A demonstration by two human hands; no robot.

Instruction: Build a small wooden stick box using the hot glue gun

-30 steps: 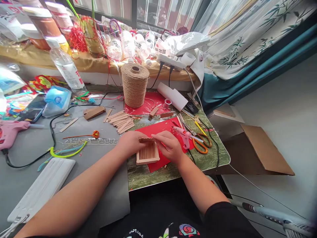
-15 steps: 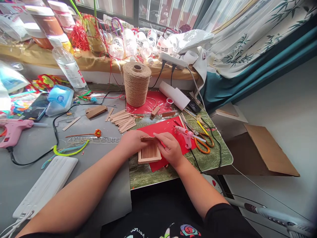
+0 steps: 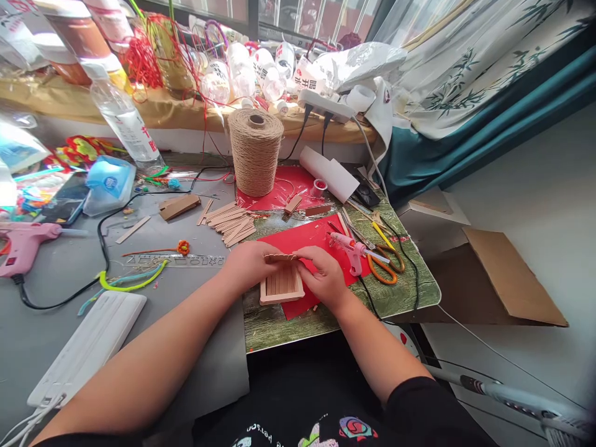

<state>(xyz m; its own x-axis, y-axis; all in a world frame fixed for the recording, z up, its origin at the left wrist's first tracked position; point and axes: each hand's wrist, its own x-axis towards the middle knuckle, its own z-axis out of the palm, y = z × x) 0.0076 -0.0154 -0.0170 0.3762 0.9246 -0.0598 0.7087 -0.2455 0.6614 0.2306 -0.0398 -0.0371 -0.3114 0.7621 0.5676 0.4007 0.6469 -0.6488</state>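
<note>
A small tray-like box of wooden craft sticks point(image 3: 282, 287) rests over the red sheet point(image 3: 298, 233), its slatted floor and near rim showing. At its far side, a short brown strip point(image 3: 280, 257) is pinched between both hands. My left hand point(image 3: 249, 264) is closed on the strip's left end. My right hand point(image 3: 323, 276) has thumb and forefinger closed at the right end, its other fingers curled beside the box. Fingers partly hide the box's far edge. To the right lies a pink glue gun point(image 3: 350, 248) with a clear stick in it.
A twine spool point(image 3: 256, 155) and loose craft sticks point(image 3: 230, 222) lie beyond my hands. Orange-handled scissors point(image 3: 386, 264) are at right. Far left are a second pink glue gun point(image 3: 28, 242) and a white power strip point(image 3: 88, 347). Black cords cross the table.
My right thumb and forefinger have shifted slightly right along the strip, and more of its brown face shows. The box stays in nearly the same place; the view has moved a little.
</note>
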